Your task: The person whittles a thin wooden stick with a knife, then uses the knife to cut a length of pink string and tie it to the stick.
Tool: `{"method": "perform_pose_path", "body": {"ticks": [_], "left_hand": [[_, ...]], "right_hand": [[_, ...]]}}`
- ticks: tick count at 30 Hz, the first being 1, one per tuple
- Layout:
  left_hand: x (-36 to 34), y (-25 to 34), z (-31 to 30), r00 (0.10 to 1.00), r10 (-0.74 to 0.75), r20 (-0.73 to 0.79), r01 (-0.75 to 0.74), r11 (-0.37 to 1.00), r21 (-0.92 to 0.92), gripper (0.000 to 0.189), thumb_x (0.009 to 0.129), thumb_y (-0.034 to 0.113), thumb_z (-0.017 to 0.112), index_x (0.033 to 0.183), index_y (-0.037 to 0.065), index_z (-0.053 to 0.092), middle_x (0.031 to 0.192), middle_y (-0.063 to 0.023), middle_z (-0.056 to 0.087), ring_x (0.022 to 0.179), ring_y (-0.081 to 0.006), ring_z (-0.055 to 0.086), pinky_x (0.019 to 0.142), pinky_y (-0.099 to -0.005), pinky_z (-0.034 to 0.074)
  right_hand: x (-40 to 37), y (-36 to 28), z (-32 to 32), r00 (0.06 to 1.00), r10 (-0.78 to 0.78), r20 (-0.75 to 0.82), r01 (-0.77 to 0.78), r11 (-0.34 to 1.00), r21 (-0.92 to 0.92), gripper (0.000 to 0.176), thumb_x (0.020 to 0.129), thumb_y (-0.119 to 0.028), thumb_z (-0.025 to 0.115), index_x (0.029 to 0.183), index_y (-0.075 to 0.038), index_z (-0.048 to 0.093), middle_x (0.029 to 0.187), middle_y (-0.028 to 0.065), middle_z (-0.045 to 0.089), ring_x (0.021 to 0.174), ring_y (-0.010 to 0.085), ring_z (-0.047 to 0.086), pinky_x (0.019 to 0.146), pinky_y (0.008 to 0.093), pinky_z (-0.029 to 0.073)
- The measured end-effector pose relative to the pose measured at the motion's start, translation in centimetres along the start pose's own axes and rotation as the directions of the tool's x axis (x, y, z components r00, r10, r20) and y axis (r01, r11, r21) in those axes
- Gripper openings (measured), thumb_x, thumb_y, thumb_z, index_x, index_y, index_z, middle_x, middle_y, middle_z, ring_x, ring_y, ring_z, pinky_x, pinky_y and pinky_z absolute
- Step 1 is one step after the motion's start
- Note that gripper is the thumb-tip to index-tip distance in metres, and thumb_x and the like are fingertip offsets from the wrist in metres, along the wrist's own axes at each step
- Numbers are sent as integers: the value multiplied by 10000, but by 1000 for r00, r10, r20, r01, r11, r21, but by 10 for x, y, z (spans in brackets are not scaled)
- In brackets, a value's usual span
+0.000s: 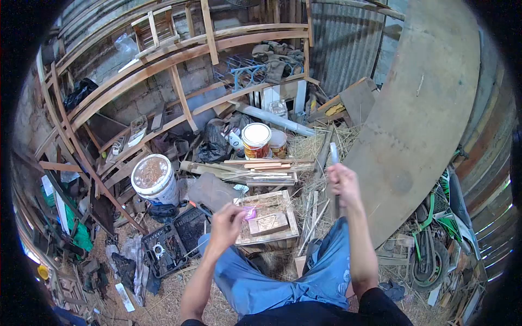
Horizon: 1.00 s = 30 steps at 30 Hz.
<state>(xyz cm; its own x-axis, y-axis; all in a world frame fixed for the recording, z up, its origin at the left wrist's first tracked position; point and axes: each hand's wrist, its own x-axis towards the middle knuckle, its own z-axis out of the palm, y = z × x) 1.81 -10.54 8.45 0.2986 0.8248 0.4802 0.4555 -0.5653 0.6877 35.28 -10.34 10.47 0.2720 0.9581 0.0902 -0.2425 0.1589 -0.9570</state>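
My left hand [225, 225] is closed in a pinch over the left side of a low wooden crate [292, 217]. At its fingertips is a small pink plastic-looking piece [249, 212], overlapping the block's corner in this view. The wooden block [269, 223] lies on the crate top, with shavings around it. Raised to the right of the crate, my right hand [343, 185] is wrapped round a long narrow tool [334, 153]. Its pale, shiny end points up above the fist and a dark part extends below; its exact kind does not show.
Behind the crate lies a stack of wood strips [266, 165], near a lidded paint bucket [256, 136]. A white bucket [155, 176] and a black tool case [166, 250] stand left. A large leaning board [402, 119] rises at right, beside a green-and-white motorbike [435, 233].
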Motion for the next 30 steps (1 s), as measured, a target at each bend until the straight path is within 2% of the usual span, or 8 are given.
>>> {"method": "perform_pose_path", "body": {"ticks": [3,6,8,11,18,25,28,30], "left_hand": [[-5,-20,-7,988,-33,-149,31,999,-11,39,812,39,668,837,9,661,730,-110,616,577,-201,598,568,-329,473],[5,-1,11,992,-1,-125,4,1000,20,49,814,54,684,840,16,668,714,-93,603,527,-155,556,508,-292,443],[11,14,19,993,9,-114,-9,1000,0,53,813,58,687,838,18,665,718,-91,601,526,-154,555,503,-292,440],[14,20,31,995,35,-93,-34,999,12,69,806,71,697,828,26,650,724,-85,594,525,-165,559,486,-298,435],[10,25,30,966,191,-172,-172,978,117,78,787,70,707,807,60,633,711,-77,563,532,-228,576,468,-339,446],[17,16,38,907,410,-93,-349,857,380,88,793,73,663,867,75,615,723,-62,533,568,-241,585,475,-356,463],[28,21,45,870,483,-94,-398,803,445,128,769,54,652,891,62,612,731,-56,539,615,-224,592,509,-346,474],[30,27,46,836,544,-67,-442,742,503,184,737,30,633,921,39,615,750,-45,555,672,-199,597,556,-332,481]], "right_hand": [[-4,-2,-16,999,48,0,-47,995,-82,393,997,-379,414,959,-26,580,565,-56,382,410,9,288,352,156,246],[-26,10,24,939,216,268,-215,976,-34,516,978,-484,370,1103,-22,563,563,-56,356,431,26,271,367,187,207],[-35,18,48,849,298,437,-299,952,-67,422,997,-415,389,1277,-112,476,616,-37,372,459,23,285,382,174,214],[-47,25,80,830,254,496,-225,967,-119,387,996,-353,431,1283,-96,465,647,-32,414,469,23,302,399,167,238],[-26,28,72,880,255,400,-252,966,-60,408,955,-389,508,1052,-9,621,659,-39,458,477,17,323,418,165,254],[-15,12,61,923,247,295,-246,968,-42,397,962,-354,512,1126,3,571,671,-28,484,486,20,323,411,170,252],[-32,24,84,803,319,503,-324,943,-80,409,985,-305,473,1271,-13,488,666,-28,469,479,12,318,396,160,241],[-37,25,93,800,318,509,-366,931,-7,397,981,-305,482,1227,4,518,654,-42,441,469,11,299,391,166,235]]}}
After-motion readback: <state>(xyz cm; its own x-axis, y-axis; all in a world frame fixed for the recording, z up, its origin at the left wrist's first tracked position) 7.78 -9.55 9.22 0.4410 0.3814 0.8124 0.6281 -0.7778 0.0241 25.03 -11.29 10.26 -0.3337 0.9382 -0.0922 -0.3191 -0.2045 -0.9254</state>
